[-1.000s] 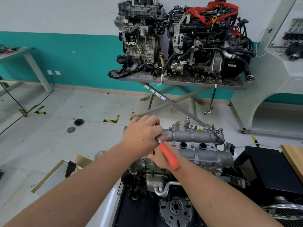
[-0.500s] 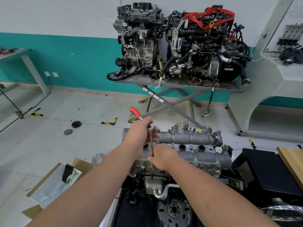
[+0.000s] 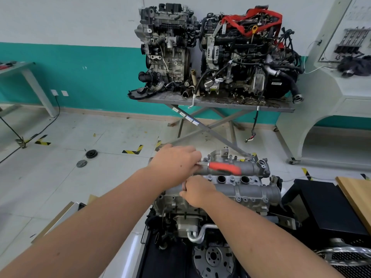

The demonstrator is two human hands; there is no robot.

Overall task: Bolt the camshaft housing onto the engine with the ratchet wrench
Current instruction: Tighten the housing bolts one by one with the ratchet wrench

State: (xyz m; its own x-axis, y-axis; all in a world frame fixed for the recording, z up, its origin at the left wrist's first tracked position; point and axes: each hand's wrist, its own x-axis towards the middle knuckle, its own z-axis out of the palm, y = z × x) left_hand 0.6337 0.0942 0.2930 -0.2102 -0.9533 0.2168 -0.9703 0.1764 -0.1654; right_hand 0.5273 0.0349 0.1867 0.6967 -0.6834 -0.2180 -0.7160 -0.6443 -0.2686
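Camshaft housing [image 3: 236, 178] sits on top of the engine [image 3: 186, 209] low in the middle of the view, its two grey tubes running left to right with dark round bores between them. Left hand [image 3: 176, 165] is over the housing's left end, fingers curled down around the head of the ratchet wrench [image 3: 222, 168]; the wrench's red handle sticks out to the right, blurred, lying across the far tube. Right hand [image 3: 197, 191] is just below and touching distance from the left, fingers pinched on a thin dark shaft [image 3: 184, 185] that stands between the two hands; what sits at its tip I cannot tell. Both forearms reach in from the bottom edge.

Outward now: a silver pipe [image 3: 197, 234] loops at the engine's front, and a flywheel [image 3: 213, 261] shows beneath it. A black box [image 3: 329, 205] sits to the right, with a wooden board [image 3: 359, 195] at the edge. Beyond, a folding metal table [image 3: 216, 103] against the teal-and-white wall carries two more engines [image 3: 216, 51], one draped with a red strap [image 3: 251, 21]. Two dark discs [image 3: 86, 158] lie on the tiled floor to the left.
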